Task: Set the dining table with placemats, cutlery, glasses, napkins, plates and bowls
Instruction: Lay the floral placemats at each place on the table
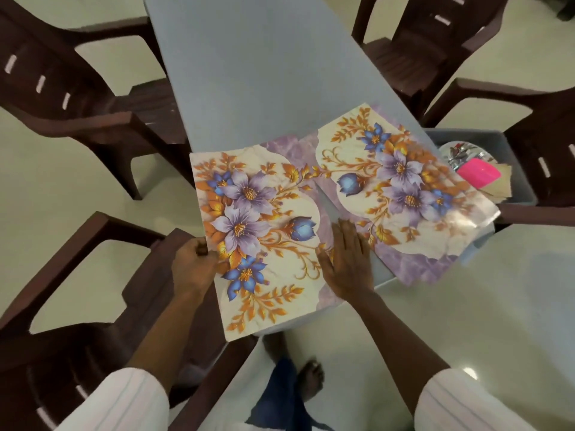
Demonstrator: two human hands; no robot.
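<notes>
Left hand (194, 265) is pinching the left edge of the near mat (258, 219), right hand (345, 262) is pressing flat on its right side, probably squaring it on the counter (249, 73) beside the second mat (398, 181).

Head cam, wide-angle; looks fwd & steeply down on table (249, 73), close.

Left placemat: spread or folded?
Spread: the left placemat shows its whole floral face on the table, left hand gripping one edge, right hand flat on the other.
</notes>
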